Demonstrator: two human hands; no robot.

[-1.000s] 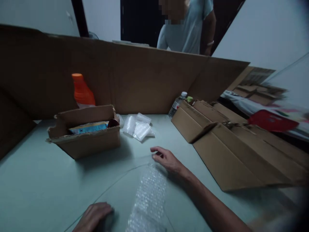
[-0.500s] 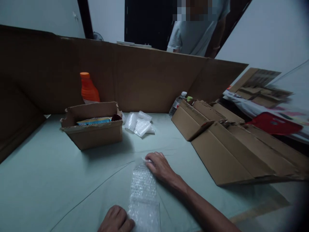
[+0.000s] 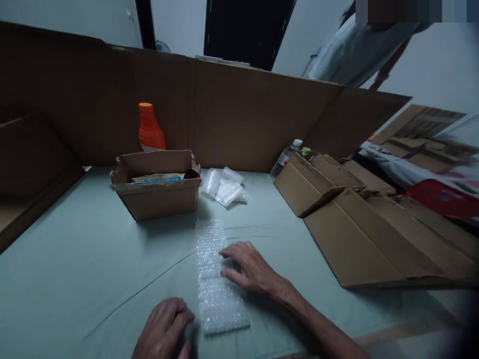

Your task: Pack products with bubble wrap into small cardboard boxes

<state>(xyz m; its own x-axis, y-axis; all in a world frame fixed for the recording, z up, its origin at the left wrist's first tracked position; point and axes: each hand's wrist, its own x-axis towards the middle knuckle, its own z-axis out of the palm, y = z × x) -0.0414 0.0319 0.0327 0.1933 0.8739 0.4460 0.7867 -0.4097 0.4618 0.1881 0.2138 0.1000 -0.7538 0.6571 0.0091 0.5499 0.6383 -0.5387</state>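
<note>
A long strip of clear bubble wrap lies flat on the pale green table cover, its length running away from me. My right hand is at its right edge, thumb and fingers apart, with nothing gripped between them. Whether the fingertips touch the plastic I cannot tell. To the strip's near left, my left hand is apart from it, fingers loosely bent and thumb spread away, holding nothing. Several folded bubble wrap pieces lie in a small pile farther back.
Left of the pile stands an open cardboard box with packets inside, an orange bottle behind it. Cardboard boxes and a clear bottle are on the right. A cardboard wall borders the back; a person is beyond it.
The bubble wrap strip now lies farther from me, its near end in view. My right hand has let go of its far end. The person behind appears farther right; the camera view has shifted.
</note>
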